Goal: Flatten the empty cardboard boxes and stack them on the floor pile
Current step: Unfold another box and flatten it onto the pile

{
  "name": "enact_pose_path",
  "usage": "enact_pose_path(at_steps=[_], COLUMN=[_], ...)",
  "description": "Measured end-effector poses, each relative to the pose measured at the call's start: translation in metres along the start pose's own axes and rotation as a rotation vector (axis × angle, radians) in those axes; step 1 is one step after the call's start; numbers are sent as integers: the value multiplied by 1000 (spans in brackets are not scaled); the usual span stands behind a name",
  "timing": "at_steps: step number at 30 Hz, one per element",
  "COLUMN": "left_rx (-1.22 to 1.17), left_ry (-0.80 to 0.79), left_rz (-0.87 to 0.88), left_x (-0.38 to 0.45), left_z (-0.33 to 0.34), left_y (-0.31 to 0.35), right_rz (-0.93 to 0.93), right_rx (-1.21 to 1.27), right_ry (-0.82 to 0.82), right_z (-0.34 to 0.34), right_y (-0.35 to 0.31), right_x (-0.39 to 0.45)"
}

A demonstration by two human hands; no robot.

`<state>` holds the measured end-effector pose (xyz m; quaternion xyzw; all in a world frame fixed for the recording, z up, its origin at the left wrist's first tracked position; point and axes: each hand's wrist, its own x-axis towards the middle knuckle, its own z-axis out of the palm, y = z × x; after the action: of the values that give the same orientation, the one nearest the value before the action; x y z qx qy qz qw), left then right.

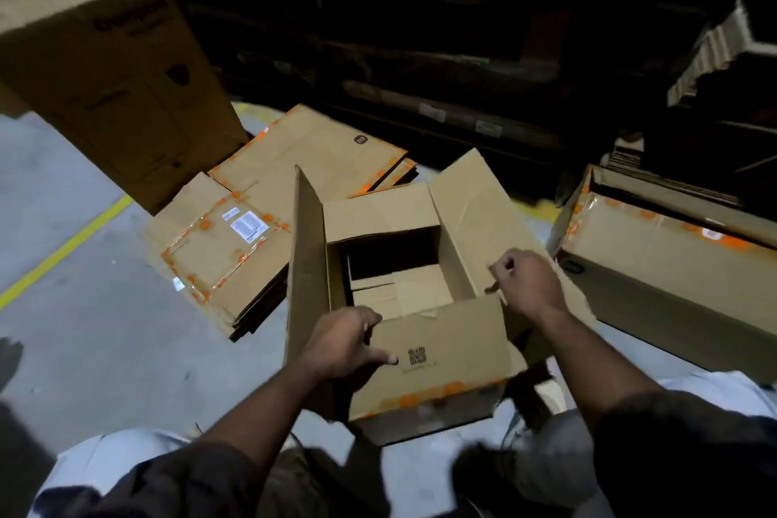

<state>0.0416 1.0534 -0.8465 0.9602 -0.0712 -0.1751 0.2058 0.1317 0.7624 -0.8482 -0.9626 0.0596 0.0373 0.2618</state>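
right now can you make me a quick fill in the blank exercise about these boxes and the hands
1. The left hand grips the near flap of the open box, beside a printed ____ code.
2. The right hand holds the box's ____ flap.
3. The flattened pile lies on the floor to the ____ of the open box.
4. The painted line on the floor is ____.

Missing words: QR; right; left; yellow

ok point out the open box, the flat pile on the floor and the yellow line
open box [441,353], head view, near flap by the printed code
flat pile [218,252], head view, top sheet beside the white label
yellow line [63,250], head view, middle of the painted stripe
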Motion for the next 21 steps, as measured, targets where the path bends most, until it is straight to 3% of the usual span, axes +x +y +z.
enact_pose_path(at_steps=[5,7,9,11,13,16,18,21], left_rx=[-260,-332,-421,-605,-790,-1001,-1082,-1305], left_ry=[359,522,675,822,960,1034,1043,1015], left_rz=[-35,-84,-154,-142,-94,-44,-62,-85], left_x=[-3,0,0,-1,-5,-12,-16,-21], left_z=[-48,-59,-69,-85,-103,-129,-139,-148], left_y=[10,5,5,11,20,26,17,3], right_rz=[-180,-182,-88,98,405,790,833,638], right_rx=[-180,-108,72,266,453,881,1108,1307], right_ry=[517,613,600,485,319,29,-234,-399], right_z=[-28,-33,-39,-33,-21,1,6,-7], right_y=[-14,-20,-26,-19,-8,6,11,7], right_x=[-6,-12,-17,-12,-6,-8,-12,-18])
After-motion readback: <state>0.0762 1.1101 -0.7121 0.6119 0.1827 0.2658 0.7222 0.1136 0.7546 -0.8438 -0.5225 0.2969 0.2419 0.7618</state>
